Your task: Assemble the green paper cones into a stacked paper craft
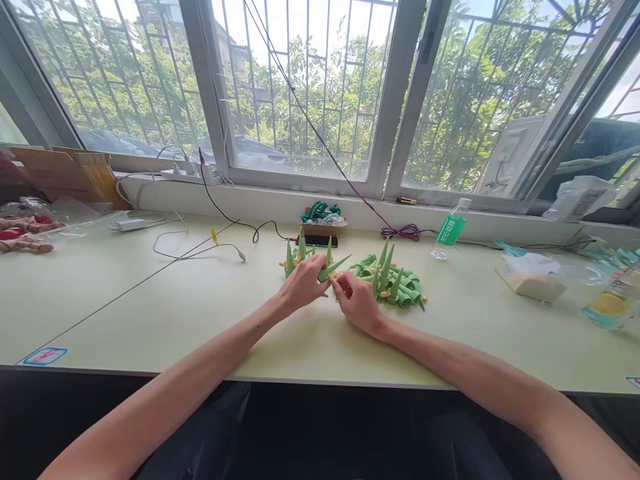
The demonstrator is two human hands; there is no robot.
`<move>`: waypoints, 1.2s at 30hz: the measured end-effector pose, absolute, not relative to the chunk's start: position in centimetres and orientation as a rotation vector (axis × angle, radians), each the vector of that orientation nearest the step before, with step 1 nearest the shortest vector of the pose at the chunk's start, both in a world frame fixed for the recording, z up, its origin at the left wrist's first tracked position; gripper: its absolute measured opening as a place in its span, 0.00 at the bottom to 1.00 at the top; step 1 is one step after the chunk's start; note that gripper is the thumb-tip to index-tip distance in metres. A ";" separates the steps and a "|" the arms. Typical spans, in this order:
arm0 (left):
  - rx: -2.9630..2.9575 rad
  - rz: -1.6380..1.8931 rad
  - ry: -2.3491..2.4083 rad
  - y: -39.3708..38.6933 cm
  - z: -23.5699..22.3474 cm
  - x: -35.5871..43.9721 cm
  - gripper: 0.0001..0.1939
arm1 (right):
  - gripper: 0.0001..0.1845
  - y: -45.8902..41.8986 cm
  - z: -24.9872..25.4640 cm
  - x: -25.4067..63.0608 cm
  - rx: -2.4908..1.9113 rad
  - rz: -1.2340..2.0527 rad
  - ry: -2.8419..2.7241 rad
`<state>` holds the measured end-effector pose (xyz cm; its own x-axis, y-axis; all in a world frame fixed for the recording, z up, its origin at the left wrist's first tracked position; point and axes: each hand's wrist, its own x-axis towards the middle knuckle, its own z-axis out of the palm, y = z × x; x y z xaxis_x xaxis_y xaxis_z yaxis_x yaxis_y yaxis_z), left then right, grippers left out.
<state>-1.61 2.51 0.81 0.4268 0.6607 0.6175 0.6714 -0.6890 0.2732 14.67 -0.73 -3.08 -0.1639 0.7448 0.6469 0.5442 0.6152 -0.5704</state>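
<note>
My left hand (306, 279) is closed around a pointed green cone (336, 266), whose tip slants up to the right. Close beside it, my right hand (358, 304) is pinched at the cone's lower end, where a small yellowish bit shows between the hands; what the fingertips hold is too small to make out. A heap of green cones (407, 283) with small yellow pieces lies just right of my right hand, some standing upright. More green cones (290, 259) stand behind my left hand, which partly hides them.
Behind the hands lie a black phone (324, 241) and a small cardboard box (325, 231) of shiny green wrappings. A water bottle (451, 230) stands to the right, near a tissue pack (531, 277). A white cable (210, 248) and bagged wooden items (25, 233) are on the left.
</note>
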 end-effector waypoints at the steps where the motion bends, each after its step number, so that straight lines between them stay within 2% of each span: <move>1: -2.643 -1.134 -1.232 2.5 0.8 -1.6 0.10 | 0.13 -0.7 -3.1 14.7 -1.042 0.248 -1.839; 36: -2.695 -1.166 -1.260 2.0 1.3 -1.4 0.09 | 0.11 -0.8 -3.0 14.7 -1.023 0.256 -1.836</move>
